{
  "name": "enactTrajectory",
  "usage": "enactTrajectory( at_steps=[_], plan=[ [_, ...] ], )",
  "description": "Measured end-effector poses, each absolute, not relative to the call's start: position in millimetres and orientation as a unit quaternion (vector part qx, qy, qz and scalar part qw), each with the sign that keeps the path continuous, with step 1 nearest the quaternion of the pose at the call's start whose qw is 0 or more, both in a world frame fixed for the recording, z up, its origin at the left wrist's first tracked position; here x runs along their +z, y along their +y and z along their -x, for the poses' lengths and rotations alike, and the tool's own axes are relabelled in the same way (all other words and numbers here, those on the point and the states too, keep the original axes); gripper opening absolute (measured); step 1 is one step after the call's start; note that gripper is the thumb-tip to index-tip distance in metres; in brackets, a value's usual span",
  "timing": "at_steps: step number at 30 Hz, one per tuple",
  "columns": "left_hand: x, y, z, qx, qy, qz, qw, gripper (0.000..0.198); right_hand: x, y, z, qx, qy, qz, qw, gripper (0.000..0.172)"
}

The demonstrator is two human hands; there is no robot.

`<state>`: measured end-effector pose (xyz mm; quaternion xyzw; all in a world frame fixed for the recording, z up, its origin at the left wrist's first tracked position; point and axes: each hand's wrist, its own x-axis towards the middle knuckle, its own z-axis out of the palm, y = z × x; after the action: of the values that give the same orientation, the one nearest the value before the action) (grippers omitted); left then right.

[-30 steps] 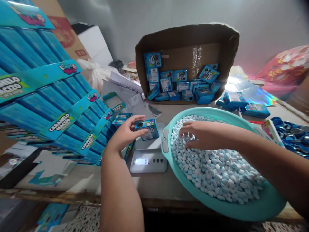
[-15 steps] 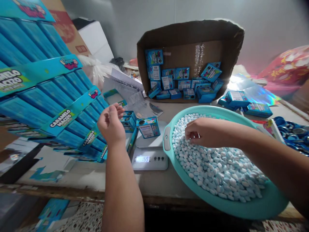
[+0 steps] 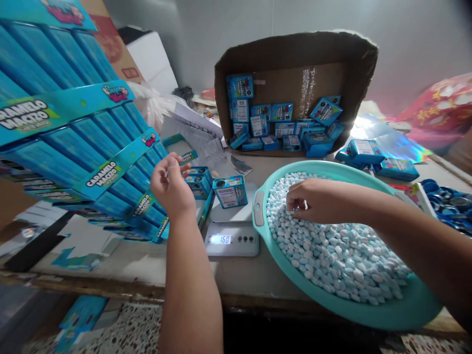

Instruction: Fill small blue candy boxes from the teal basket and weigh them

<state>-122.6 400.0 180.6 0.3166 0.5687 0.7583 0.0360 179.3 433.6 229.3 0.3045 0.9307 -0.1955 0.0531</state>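
Note:
My right hand [image 3: 309, 201] is over the candies [image 3: 332, 265], its fingers curled down and touching the heap; whatever is between the fingertips is hidden. White and pale-blue, the candies fill much of a turquoise oval tub [image 3: 280, 260]. Palm up and loosely bent, my left hand [image 3: 173, 187] hovers beside the stacked display boxes, with nothing visible in it. To its right, a small blue candy box [image 3: 230, 191] stands upright on a white digital scale [image 3: 233, 246], whose display reads 160.
Blue display boxes [image 3: 106, 177] rise in a tall stack at left. Behind the tub, a tipped cardboard carton [image 3: 280, 64] holds several small blue boxes. More blue boxes [image 3: 398, 168] and blue lids [image 3: 450, 201] lie at right. An open display tray [image 3: 180, 147] sits behind my left hand.
The scale's display has gone from about 159 to 160. The whole view has shifted slightly; both hands keep nearly the same places, the right still in the candies.

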Motion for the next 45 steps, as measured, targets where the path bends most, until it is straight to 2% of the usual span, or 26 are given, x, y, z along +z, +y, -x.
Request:
enactTrajectory(
  at_steps=[4,9,16,20,24,25,27,29,30,34,37,40,45],
  plan=[
    [182,399,123,0.762,0.562,-0.319,0.041,0.035,231,433,-180,-0.208,0.924,-0.315,0.064,0.014],
    [182,398,122,0.754,0.565,-0.332,0.044,0.029,234,430,-179,-0.19,0.926,-0.319,0.07,0.01],
    [183,396,124,0.732,0.575,-0.36,0.063,0.033,236,428,-178,-0.178,0.924,-0.332,0.074,0.005],
    [179,392,130,0.615,0.626,-0.452,0.159,0.041,235,429,-179,-0.171,0.925,-0.333,0.066,0.005],
    [171,387,136,0.433,0.648,-0.542,0.314,0.08,232,432,-180,-0.166,0.928,-0.328,0.054,0.004],
    [169,387,136,0.387,0.647,-0.562,0.341,0.077,231,432,-181,-0.166,0.929,-0.327,0.05,0.005],
    [168,389,133,0.32,0.645,-0.595,0.357,0.055,231,432,-181,-0.17,0.93,-0.322,0.047,0.007],
    [170,393,125,0.308,0.654,-0.617,0.312,0.038,232,430,-181,-0.178,0.931,-0.316,0.047,0.009],
    [171,395,119,0.322,0.657,-0.63,0.259,0.037,233,430,-181,-0.181,0.93,-0.315,0.047,0.011],
    [177,398,86,0.398,0.577,-0.705,-0.106,0.045,234,427,-179,-0.179,0.934,-0.306,0.052,0.013],
    [176,396,67,0.388,0.455,-0.752,-0.276,0.053,233,427,-178,-0.17,0.94,-0.29,0.052,0.011],
    [170,397,58,0.384,0.42,-0.752,-0.333,0.052,233,427,-178,-0.171,0.942,-0.284,0.049,0.012],
    [162,403,61,0.372,0.424,-0.757,-0.329,0.047,236,426,-178,-0.17,0.941,-0.287,0.059,0.016]
  ],
)
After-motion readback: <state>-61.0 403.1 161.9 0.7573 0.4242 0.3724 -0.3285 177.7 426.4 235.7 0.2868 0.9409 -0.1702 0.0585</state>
